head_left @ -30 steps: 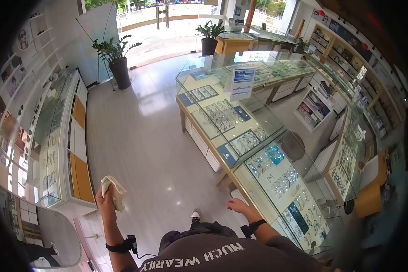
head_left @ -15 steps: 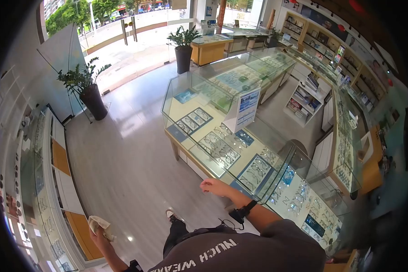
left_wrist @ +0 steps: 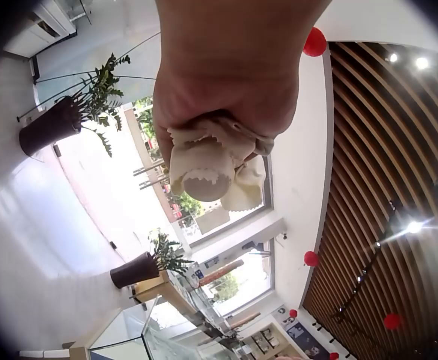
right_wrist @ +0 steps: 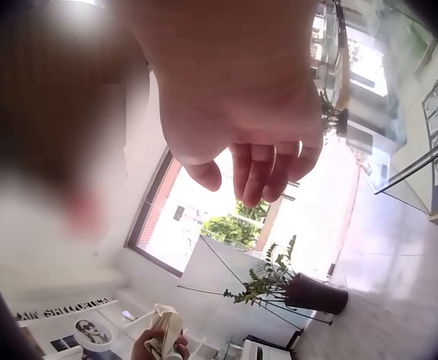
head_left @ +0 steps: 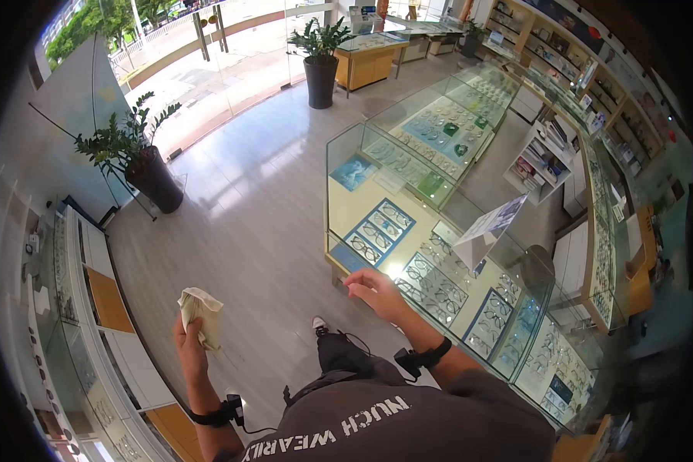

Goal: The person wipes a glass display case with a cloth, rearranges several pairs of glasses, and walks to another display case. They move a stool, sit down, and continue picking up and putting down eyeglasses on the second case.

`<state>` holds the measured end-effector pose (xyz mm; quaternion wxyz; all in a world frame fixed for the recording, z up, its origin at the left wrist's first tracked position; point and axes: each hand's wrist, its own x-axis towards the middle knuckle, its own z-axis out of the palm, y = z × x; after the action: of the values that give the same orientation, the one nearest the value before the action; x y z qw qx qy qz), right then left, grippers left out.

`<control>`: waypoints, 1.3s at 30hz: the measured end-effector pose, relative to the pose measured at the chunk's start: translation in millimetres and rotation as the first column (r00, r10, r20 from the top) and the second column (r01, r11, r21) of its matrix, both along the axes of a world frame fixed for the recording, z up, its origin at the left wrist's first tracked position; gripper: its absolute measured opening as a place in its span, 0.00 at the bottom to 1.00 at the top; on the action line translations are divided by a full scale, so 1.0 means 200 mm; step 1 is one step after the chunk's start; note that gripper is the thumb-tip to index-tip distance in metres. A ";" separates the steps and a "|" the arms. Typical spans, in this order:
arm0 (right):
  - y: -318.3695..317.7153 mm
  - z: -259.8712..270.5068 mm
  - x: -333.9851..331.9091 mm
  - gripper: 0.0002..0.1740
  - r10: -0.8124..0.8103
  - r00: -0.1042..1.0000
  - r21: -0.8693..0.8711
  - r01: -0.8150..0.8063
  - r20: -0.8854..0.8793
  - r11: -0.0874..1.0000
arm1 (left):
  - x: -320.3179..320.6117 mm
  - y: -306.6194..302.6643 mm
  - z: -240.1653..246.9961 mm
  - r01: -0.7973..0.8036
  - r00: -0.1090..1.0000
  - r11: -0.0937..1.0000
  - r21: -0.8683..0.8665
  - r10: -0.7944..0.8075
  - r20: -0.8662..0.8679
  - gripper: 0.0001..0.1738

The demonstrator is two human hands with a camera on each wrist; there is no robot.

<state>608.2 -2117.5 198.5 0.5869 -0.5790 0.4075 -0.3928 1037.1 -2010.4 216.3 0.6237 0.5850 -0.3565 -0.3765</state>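
Note:
A cream cloth (head_left: 207,309) with a zigzag-cut edge is bunched in my left hand (head_left: 192,346), held out over the floor. In the left wrist view the cloth (left_wrist: 204,169) bulges out below the palm, and most of the fingers are hidden behind it. My right hand (head_left: 377,296) holds nothing and overlaps the front edge of the glass display case (head_left: 408,192) in the head view. Its fingers (right_wrist: 258,169) hang loosely bent in the right wrist view, thumb apart from them. Rows of eyeglasses (head_left: 433,286) lie under the glass near that hand.
A folded sign (head_left: 489,231) stands on the case top. Along the left wall runs another low display cabinet (head_left: 109,296). Potted plants (head_left: 155,181) stand by the glass entrance. Grey floor (head_left: 246,231) stretches between the cabinets, and a white shelf (head_left: 543,158) sits behind the case.
The body has moved forward along the display case, and the view has turned. The right hand has moved out from the body to the case's edge. The cloth stays in the left hand.

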 end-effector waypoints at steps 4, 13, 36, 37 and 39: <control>-0.48 -0.06 0.26 0.12 0.023 0.999 -0.007 -0.023 0.031 1.000 | 0.17 -0.57 0.05 0.057 0.998 0.998 -0.026 -0.058 -0.030 0.19; -1.58 -0.07 0.78 0.12 -0.029 0.999 -0.001 0.029 -0.022 1.000 | 0.80 -1.54 0.07 -0.068 0.996 0.995 0.070 0.063 0.067 0.16; -3.89 -0.21 0.93 0.12 -0.627 0.761 0.383 0.536 0.167 0.753 | 1.22 -5.01 -0.10 0.440 0.896 0.897 -0.041 -0.435 0.087 0.11; -3.99 -0.26 0.88 0.12 -0.658 0.736 0.386 0.567 0.161 0.728 | 1.15 -5.16 -0.10 0.449 0.891 0.893 -0.038 -0.444 0.095 0.11; -4.21 -0.35 0.78 0.11 -0.688 0.703 0.383 0.594 0.180 0.708 | 1.00 -5.44 -0.12 0.496 0.860 0.868 -0.001 -0.491 0.138 0.11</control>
<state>764.0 -2960.1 128.2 0.5468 -0.2344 0.5415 -0.5940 1236.2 -3098.9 192.5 0.4919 0.4866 -0.5420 -0.4770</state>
